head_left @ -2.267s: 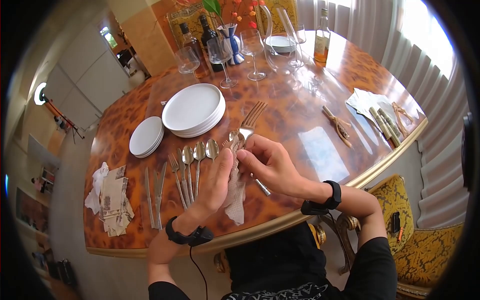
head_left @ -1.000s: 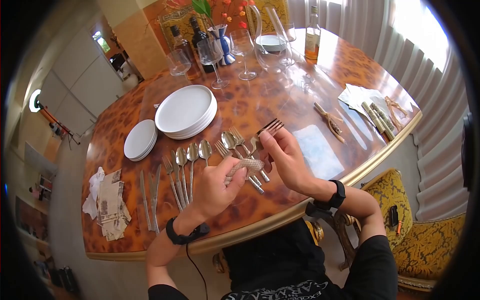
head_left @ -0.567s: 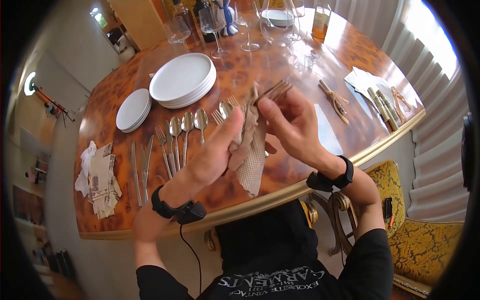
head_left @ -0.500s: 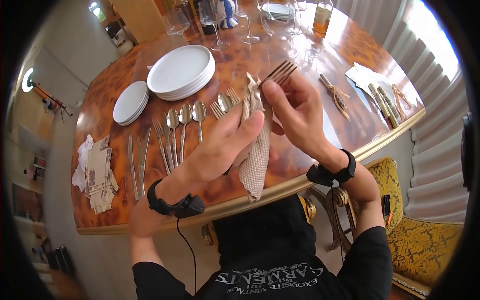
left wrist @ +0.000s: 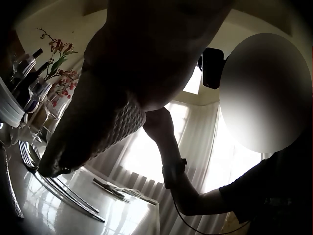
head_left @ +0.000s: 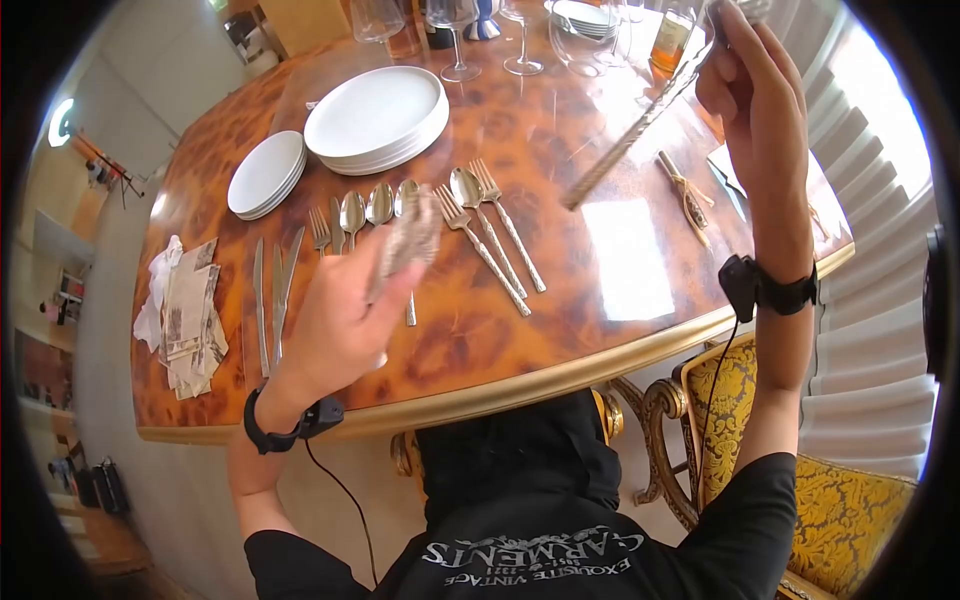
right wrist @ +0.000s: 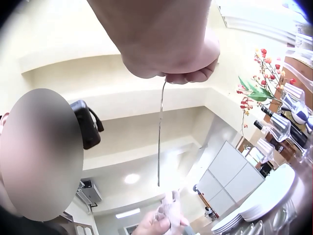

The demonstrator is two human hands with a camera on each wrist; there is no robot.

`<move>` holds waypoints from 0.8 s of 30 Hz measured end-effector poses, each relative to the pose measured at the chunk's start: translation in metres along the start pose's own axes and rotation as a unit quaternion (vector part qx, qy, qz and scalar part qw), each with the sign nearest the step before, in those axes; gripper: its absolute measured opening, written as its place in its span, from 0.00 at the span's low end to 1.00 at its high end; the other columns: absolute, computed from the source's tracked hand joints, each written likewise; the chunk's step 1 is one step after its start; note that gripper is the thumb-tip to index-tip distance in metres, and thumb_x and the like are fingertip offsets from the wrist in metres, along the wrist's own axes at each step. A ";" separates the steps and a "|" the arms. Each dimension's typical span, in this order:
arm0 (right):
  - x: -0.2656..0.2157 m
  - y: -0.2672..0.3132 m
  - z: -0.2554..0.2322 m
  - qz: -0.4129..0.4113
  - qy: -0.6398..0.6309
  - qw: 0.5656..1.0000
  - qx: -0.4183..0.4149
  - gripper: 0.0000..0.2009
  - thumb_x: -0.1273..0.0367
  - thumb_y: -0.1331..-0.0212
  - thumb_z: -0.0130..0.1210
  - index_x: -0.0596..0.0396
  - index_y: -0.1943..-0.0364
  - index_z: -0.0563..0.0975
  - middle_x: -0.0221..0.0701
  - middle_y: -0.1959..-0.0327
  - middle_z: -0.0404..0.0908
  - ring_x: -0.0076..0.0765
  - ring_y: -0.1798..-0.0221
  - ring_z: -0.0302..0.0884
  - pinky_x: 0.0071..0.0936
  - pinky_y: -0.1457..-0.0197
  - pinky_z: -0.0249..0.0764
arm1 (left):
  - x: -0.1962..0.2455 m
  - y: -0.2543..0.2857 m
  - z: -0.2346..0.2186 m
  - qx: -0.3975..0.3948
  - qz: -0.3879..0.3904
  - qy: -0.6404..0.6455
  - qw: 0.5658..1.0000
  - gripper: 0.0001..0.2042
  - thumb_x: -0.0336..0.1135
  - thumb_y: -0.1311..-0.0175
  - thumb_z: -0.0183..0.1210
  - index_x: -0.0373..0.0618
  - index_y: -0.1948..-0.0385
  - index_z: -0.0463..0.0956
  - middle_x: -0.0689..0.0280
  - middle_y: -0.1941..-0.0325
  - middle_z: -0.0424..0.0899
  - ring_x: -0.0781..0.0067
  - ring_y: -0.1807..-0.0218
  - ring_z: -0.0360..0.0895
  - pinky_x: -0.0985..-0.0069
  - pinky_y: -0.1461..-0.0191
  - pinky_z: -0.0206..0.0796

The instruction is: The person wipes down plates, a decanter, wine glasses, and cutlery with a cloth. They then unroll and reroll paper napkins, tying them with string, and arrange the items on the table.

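Observation:
My right hand (head_left: pixel 768 130) is raised high at the right of the head view and grips a fork by its head end. The fork's patterned handle (head_left: pixel 636 145) points down and left over the table; in the right wrist view the fork (right wrist: pixel 160 137) hangs edge-on below the fingers. My left hand (head_left: pixel 345 325) holds a bunched beige waffle-weave cloth (head_left: pixel 412 235) above the row of cutlery. Between the two hands lie a fork (head_left: pixel 478 250), a spoon (head_left: pixel 488 222) and another fork (head_left: pixel 512 225). Spoons (head_left: pixel 352 213) behind the left hand are partly hidden.
Stacked large plates (head_left: pixel 375 120) and small plates (head_left: pixel 266 175) stand at the left, with knives (head_left: pixel 262 310) and paper pieces (head_left: pixel 190 320) nearer. Wine glasses (head_left: pixel 460 45) and a bottle (head_left: pixel 670 45) line the back. A tied bundle (head_left: pixel 685 195) lies at the right.
The right hand has lifted the fork up and right, away from the cloth. The left hand has moved left with the cloth, which hung long before and is now bunched.

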State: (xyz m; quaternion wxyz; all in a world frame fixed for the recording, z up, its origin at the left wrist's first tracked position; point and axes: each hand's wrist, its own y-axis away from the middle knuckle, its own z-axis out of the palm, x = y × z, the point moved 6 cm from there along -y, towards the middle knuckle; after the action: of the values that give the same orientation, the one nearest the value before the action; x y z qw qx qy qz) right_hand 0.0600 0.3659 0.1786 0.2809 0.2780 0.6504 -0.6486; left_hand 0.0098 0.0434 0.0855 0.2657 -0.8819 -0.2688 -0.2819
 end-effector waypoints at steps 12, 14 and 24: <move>0.220 0.055 0.083 0.422 0.215 0.875 -0.105 0.18 0.60 0.34 0.48 0.62 0.70 0.78 0.35 0.78 0.81 0.30 0.80 0.80 0.29 0.76 0.79 | 0.002 0.020 -0.062 0.182 -0.051 0.283 0.940 0.16 0.43 0.24 0.46 0.36 0.56 0.71 0.75 0.83 0.62 0.90 0.86 0.52 0.87 0.84 0.42; 0.226 0.053 0.091 0.410 0.218 0.878 -0.119 0.17 0.59 0.34 0.49 0.61 0.70 0.77 0.35 0.78 0.81 0.31 0.79 0.81 0.29 0.76 0.78 | -0.005 0.020 -0.056 0.179 -0.086 0.271 0.942 0.15 0.43 0.24 0.45 0.37 0.56 0.71 0.74 0.85 0.61 0.90 0.87 0.51 0.87 0.85 0.42; 0.195 0.056 0.080 0.193 0.403 0.892 -0.070 0.20 0.58 0.38 0.53 0.56 0.48 0.72 0.47 0.66 0.84 0.53 0.63 0.83 0.45 0.58 0.77 | -0.048 -0.025 0.008 0.012 -0.157 0.459 0.874 0.20 0.52 0.22 0.36 0.46 0.68 0.65 0.71 0.89 0.60 0.82 0.90 0.54 0.82 0.88 0.45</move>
State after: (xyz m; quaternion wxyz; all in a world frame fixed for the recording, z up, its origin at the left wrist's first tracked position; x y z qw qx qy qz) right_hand -0.0329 0.2853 -0.0018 0.1336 0.6154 0.6847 -0.3670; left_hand -0.0368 0.0505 0.0570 0.3217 -0.5959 -0.2549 -0.6902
